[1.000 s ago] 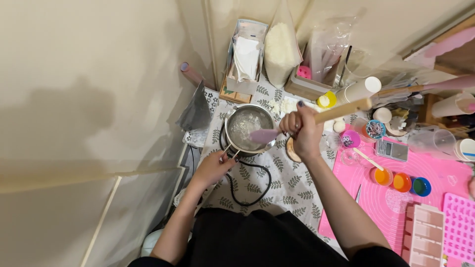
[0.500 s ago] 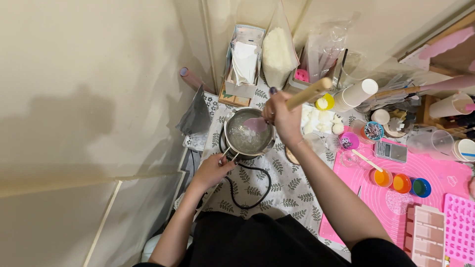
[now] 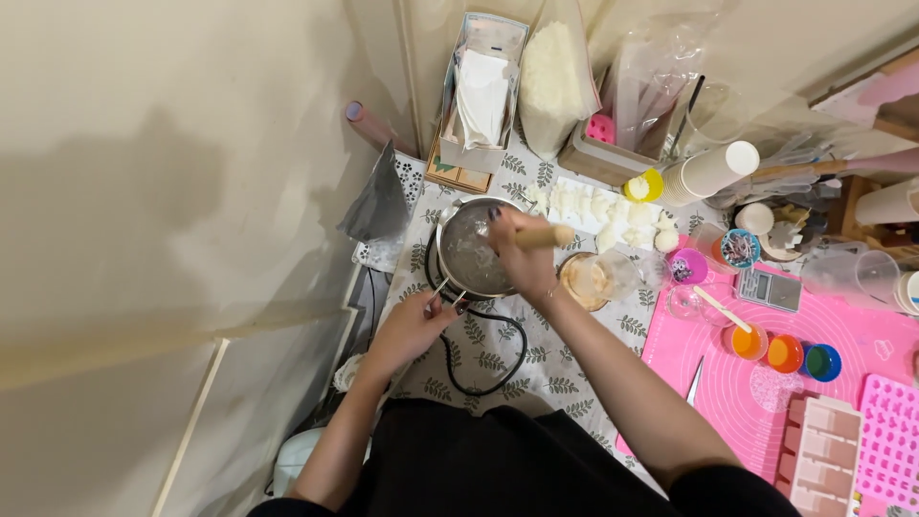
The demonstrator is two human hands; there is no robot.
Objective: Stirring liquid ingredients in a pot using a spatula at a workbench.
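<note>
Round steel pot (image 3: 469, 251) upright on leaf-print cloth, pale contents inside; wooden-handled stirrer (image 3: 541, 236) angled into it.

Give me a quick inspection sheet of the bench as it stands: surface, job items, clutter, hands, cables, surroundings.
Surface: leaf-print cloth; pink mat beside it.
Job's things: metal pot; wooden-handled tool in it.
Clutter: paint cups, scale, moulds, paper cups, white lumps.
Hands: right hand grips the tool; left hand at the pot handle.
Cables: black cord looped below the pot.
Surroundings: beige wall, boxes at the back.
</note>
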